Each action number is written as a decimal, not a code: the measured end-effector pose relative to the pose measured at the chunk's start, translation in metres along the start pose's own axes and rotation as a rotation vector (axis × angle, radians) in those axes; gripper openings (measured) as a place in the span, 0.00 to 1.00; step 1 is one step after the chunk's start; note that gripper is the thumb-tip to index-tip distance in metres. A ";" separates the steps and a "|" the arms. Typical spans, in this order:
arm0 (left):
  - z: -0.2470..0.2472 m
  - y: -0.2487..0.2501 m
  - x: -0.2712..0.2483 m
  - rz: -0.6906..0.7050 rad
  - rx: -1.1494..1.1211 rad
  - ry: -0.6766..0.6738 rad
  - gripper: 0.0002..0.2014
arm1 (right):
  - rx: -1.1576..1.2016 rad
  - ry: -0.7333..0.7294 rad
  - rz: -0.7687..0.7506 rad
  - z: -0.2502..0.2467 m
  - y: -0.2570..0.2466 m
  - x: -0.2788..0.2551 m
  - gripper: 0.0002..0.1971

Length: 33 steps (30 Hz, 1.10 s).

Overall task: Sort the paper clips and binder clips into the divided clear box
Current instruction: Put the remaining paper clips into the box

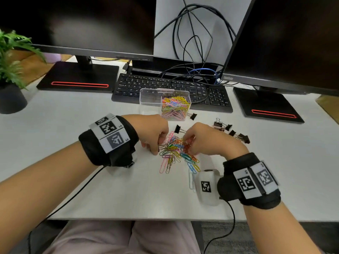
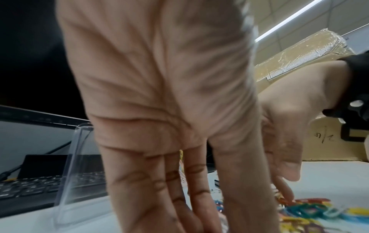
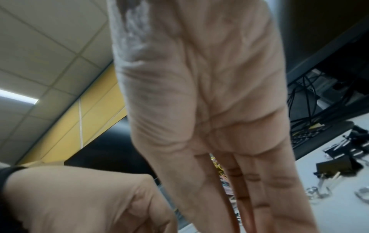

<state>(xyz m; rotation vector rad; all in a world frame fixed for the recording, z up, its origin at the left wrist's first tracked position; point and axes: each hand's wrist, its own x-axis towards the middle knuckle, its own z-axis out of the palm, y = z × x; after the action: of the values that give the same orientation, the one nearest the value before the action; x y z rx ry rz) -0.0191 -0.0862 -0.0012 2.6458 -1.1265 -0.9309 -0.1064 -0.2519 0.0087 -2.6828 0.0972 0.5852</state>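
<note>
A loose pile of coloured paper clips (image 1: 176,153) lies on the white desk (image 1: 73,180) between my hands. My left hand (image 1: 158,146) is at the pile's left edge, its fingers curled down around a few clips that glint silver. My right hand (image 1: 187,140) reaches down into the pile's far right side; its straight fingers (image 2: 283,193) touch the clips while the thumb stays apart. Behind the pile stands the divided clear box (image 1: 146,99), with its right compartment full of coloured paper clips and its left one looking bare. Black binder clips (image 1: 238,136) lie scattered to the right. One binder clip (image 1: 178,128) sits just beyond the pile.
A black keyboard (image 1: 211,96) lies right behind the box. Two monitors on black stands (image 1: 78,77) and a tangle of cables (image 1: 194,43) sit further back. A potted plant (image 1: 11,92) is at the far left. Another binder clip (image 1: 193,116) rests against the box's right side.
</note>
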 end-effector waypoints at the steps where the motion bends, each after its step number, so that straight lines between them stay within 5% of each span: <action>1: 0.000 0.000 0.000 0.002 0.002 0.007 0.12 | 0.012 0.008 -0.026 0.000 -0.001 0.000 0.14; 6: -0.010 0.003 -0.004 0.052 0.011 0.071 0.12 | 0.037 0.052 0.065 -0.003 0.007 0.000 0.17; 11: -0.018 0.027 0.014 0.166 0.017 0.305 0.15 | 0.074 0.038 0.181 -0.013 0.016 -0.002 0.15; 15: -0.007 0.048 0.038 0.168 0.067 0.327 0.15 | 0.069 -0.057 0.270 -0.012 0.018 -0.006 0.14; 25: -0.008 0.031 0.032 0.152 0.037 0.395 0.10 | 0.117 0.002 0.031 0.000 0.008 0.000 0.12; 29: -0.018 0.007 0.007 0.113 -0.034 0.586 0.05 | 0.043 0.038 0.055 0.002 0.005 0.002 0.18; 33: -0.027 -0.013 -0.010 0.013 -0.054 0.843 0.16 | -0.005 0.030 0.043 0.005 -0.004 0.004 0.28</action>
<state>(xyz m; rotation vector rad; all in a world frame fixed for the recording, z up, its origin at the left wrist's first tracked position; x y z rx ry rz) -0.0012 -0.0728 0.0209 2.5265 -0.8589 0.1867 -0.1039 -0.2457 0.0040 -2.7012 0.1628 0.5592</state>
